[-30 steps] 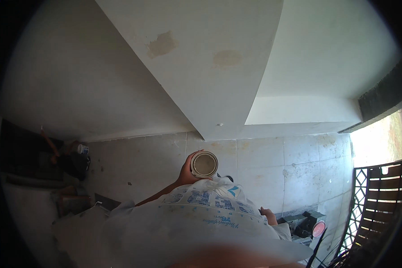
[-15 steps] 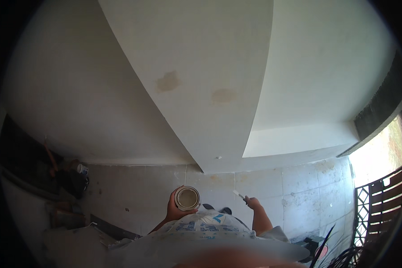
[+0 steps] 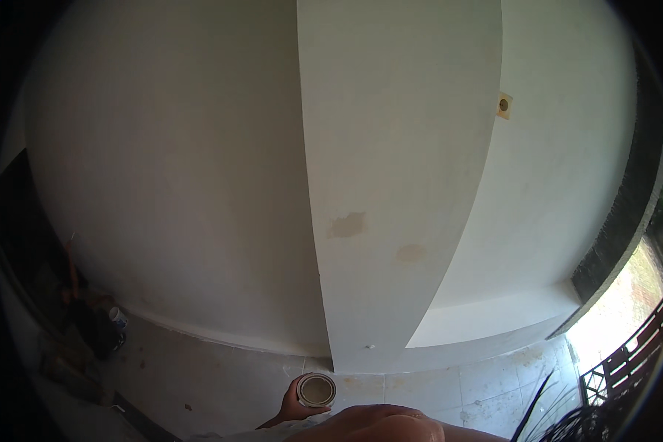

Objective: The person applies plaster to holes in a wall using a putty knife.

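Note:
My left hand (image 3: 292,402) is wrapped round the side of a round, open-topped paint can (image 3: 317,390), held low in front of me. The can has a pale metal rim, and beige shows inside it. At the bottom edge, very near the camera, my bent right arm (image 3: 390,425) crosses the view. The fingers of my right hand are hidden, and no tool shows there. Ahead stands a pale wall column (image 3: 398,132) with a darker beige patch (image 3: 348,225) and a fainter, rounder patch (image 3: 411,253) on it.
A yellowish wall socket (image 3: 504,105) sits right of the column. Grey floor tiles (image 3: 486,390) run along the wall's foot. A small white bucket (image 3: 118,317) stands among dark items at the left. A slatted gate (image 3: 626,361) is at the right, beside a bright opening.
My view has tilted up, so the wall patches sit lower. My right arm has come up close to the camera, and the thin pale-tipped tool it held is out of sight. My left hand keeps the can.

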Demonstrator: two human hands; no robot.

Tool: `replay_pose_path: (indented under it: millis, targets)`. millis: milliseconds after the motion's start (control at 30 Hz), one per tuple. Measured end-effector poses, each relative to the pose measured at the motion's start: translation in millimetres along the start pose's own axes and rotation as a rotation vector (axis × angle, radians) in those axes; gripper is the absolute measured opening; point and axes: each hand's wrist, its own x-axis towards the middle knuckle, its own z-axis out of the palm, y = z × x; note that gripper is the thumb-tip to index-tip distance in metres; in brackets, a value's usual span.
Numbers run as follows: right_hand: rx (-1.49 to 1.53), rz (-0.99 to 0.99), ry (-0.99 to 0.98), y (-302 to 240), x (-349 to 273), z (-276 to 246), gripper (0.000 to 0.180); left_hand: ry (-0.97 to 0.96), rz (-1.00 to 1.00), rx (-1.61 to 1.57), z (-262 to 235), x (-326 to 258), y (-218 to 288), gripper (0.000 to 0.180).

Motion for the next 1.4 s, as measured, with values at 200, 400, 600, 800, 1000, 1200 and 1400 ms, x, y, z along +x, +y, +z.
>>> replay_pose_path:
  millis: [200,400,600,800,1000,1200,1400]
  targets:
    - [0.096,-0.050,0.126,-49,-32,0,0.067,-0.015,0.018,-0.086,-43,2,-35,0.107]
    - [0.161,-0.094,0.191,-67,-47,37,0.067,-0.058,0.063,0.081,-122,-32,-34,0.110]
    - [0.247,-0.121,0.222,-54,-40,108,0.068,0.095,0.007,0.123,-182,-70,-65,0.109]
    - [0.299,-0.445,0.330,-207,-152,29,0.062,0.217,0.073,0.115,-221,-58,-52,0.109]
    - [0.302,-1.037,0.436,-337,-334,-97,0.036,0.187,0.251,0.176,-221,-14,-3,0.109]
    - [-0.208,-1.512,0.642,-396,-522,-175,0.022,0.125,0.406,0.070,-204,22,69,0.109]
    - [-0.494,-1.662,0.671,-409,-611,-174,0.025,0.106,0.547,-0.032,-202,19,100,0.116]
